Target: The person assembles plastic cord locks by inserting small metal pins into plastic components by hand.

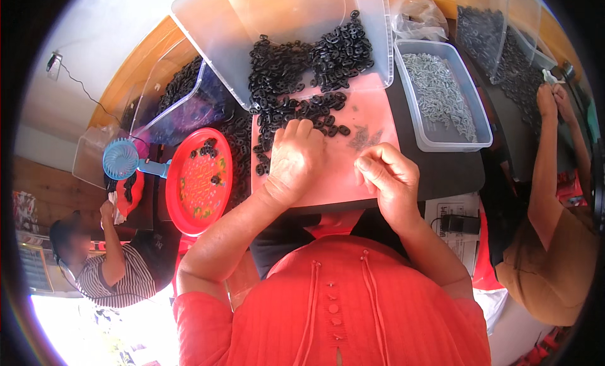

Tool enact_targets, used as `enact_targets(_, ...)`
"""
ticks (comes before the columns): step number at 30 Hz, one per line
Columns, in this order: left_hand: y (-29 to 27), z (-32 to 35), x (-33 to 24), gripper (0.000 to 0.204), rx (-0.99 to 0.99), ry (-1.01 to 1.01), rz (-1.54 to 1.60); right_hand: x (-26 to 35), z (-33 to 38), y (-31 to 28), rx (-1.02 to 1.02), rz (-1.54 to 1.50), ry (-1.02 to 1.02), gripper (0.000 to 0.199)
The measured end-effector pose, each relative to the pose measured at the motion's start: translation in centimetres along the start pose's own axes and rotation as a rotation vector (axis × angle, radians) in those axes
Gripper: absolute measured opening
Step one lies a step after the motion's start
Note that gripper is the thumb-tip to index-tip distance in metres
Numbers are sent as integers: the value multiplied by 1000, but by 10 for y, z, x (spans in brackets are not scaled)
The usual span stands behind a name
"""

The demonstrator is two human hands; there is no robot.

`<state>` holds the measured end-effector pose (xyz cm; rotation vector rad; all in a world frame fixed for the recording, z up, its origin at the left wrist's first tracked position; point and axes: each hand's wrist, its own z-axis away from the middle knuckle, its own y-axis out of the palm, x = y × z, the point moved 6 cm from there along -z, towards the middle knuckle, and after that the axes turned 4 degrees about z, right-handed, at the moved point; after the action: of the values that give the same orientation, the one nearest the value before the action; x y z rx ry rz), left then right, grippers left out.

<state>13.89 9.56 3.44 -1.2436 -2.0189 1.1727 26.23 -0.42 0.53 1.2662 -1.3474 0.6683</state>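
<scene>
Black pieces [343, 57] spill from a bin [217, 38]; left hand [296, 155] perhaps hiding some.

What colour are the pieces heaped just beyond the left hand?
The pieces are black; see the head view.

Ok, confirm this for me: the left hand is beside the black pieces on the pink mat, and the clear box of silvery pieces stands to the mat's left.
One correction: the clear box of silvery pieces stands to the right of the pink mat, as the head view shows. The left hand is indeed beside the black pieces.
</scene>
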Motion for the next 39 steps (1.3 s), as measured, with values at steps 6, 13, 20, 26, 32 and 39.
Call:
enact_targets(6,0,-2,-1,11,39,19,-22,0,0,0,5,1,15,14)
enact_targets(13,4,-5,-16,11,107,207,-153,-1,2,-1,-29,37,24,14)
enact_targets(20,-12,1,-13,6,36,165,-25,2,4,1,-49,89,-26,13)
enact_targets(26,-33,44,-21,6,180,-750,1225,16,5,22,97,444,-284,10)
enact_targets(32,-22,84,-12,9,148,-1123,1577,8,8,48,250,410,-289,8)
enact_targets(39,-28,94,-3,8,108,-1150,1616,8,5,63,311,457,-287,14)
